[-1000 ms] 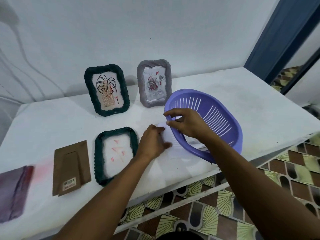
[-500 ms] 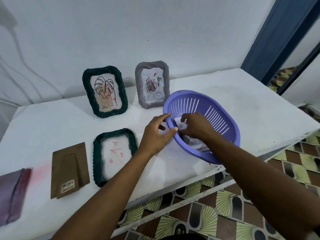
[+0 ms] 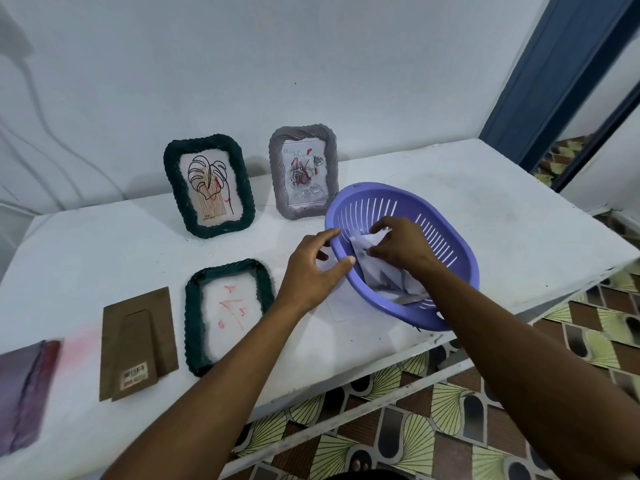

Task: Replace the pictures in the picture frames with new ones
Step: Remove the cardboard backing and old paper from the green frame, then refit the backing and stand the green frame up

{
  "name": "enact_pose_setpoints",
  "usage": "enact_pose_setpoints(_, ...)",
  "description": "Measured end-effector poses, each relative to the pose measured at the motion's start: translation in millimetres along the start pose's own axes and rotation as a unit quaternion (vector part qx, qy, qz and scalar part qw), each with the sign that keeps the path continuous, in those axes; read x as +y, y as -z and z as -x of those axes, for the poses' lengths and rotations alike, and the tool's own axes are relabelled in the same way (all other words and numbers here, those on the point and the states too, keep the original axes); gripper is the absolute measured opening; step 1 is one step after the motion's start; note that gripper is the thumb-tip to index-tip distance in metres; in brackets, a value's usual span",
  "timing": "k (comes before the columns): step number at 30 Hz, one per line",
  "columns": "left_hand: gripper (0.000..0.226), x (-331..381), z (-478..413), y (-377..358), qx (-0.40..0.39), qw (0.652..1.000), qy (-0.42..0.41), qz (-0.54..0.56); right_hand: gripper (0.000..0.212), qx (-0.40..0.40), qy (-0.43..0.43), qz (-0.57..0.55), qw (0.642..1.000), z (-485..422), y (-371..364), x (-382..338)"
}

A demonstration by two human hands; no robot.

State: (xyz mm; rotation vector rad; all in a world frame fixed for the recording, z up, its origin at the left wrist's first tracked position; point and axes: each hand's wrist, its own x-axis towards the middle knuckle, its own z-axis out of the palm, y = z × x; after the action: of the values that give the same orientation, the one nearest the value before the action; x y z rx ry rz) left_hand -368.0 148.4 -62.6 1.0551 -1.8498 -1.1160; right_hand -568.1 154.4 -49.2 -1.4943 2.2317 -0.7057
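A dark green frame [image 3: 194, 313] lies flat on the white table [image 3: 519, 220] with a sheet bearing red marks in it. Its brown backing board [image 3: 138, 341] lies to the left. Two frames stand at the wall: a green frame [image 3: 209, 185] with a leaf drawing and a grey frame [image 3: 304, 171] with a rose picture. A purple basket [image 3: 446, 230] sits tilted at the table's front. My right hand [image 3: 398, 245] is inside it, pinching white papers [image 3: 381, 275]. My left hand [image 3: 311, 271] holds the basket's near rim between thumb and fingers.
A dark red sleeve or pouch [image 3: 20, 386] lies at the far left table edge. The wall rises right behind the standing frames. A blue door frame [image 3: 561, 74] stands at the right. Patterned floor tiles [image 3: 450, 427] show below the table's front edge.
My right hand moved from the basket's rim down inside it onto the papers. My left hand lifted off the table sheet and took the basket's rim.
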Motion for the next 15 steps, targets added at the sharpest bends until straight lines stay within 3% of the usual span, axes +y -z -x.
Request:
enact_pose_setpoints(6,0.052,1,2,4,-0.012,0.999,0.026,0.032,0.035,-0.017,-0.028,-0.08,0.996,1,13,-4)
enact_pose_setpoints(10,0.055,3,5,25,0.017,0.996,0.064,0.065,0.042,0.046,0.053,-0.153,0.986,12,32,-43)
enact_pose_setpoints(15,0.046,-1,16,72,0.069,0.975,0.074,0.197,0.033,0.02,0.161,-0.274,0.948,38,31,-114)
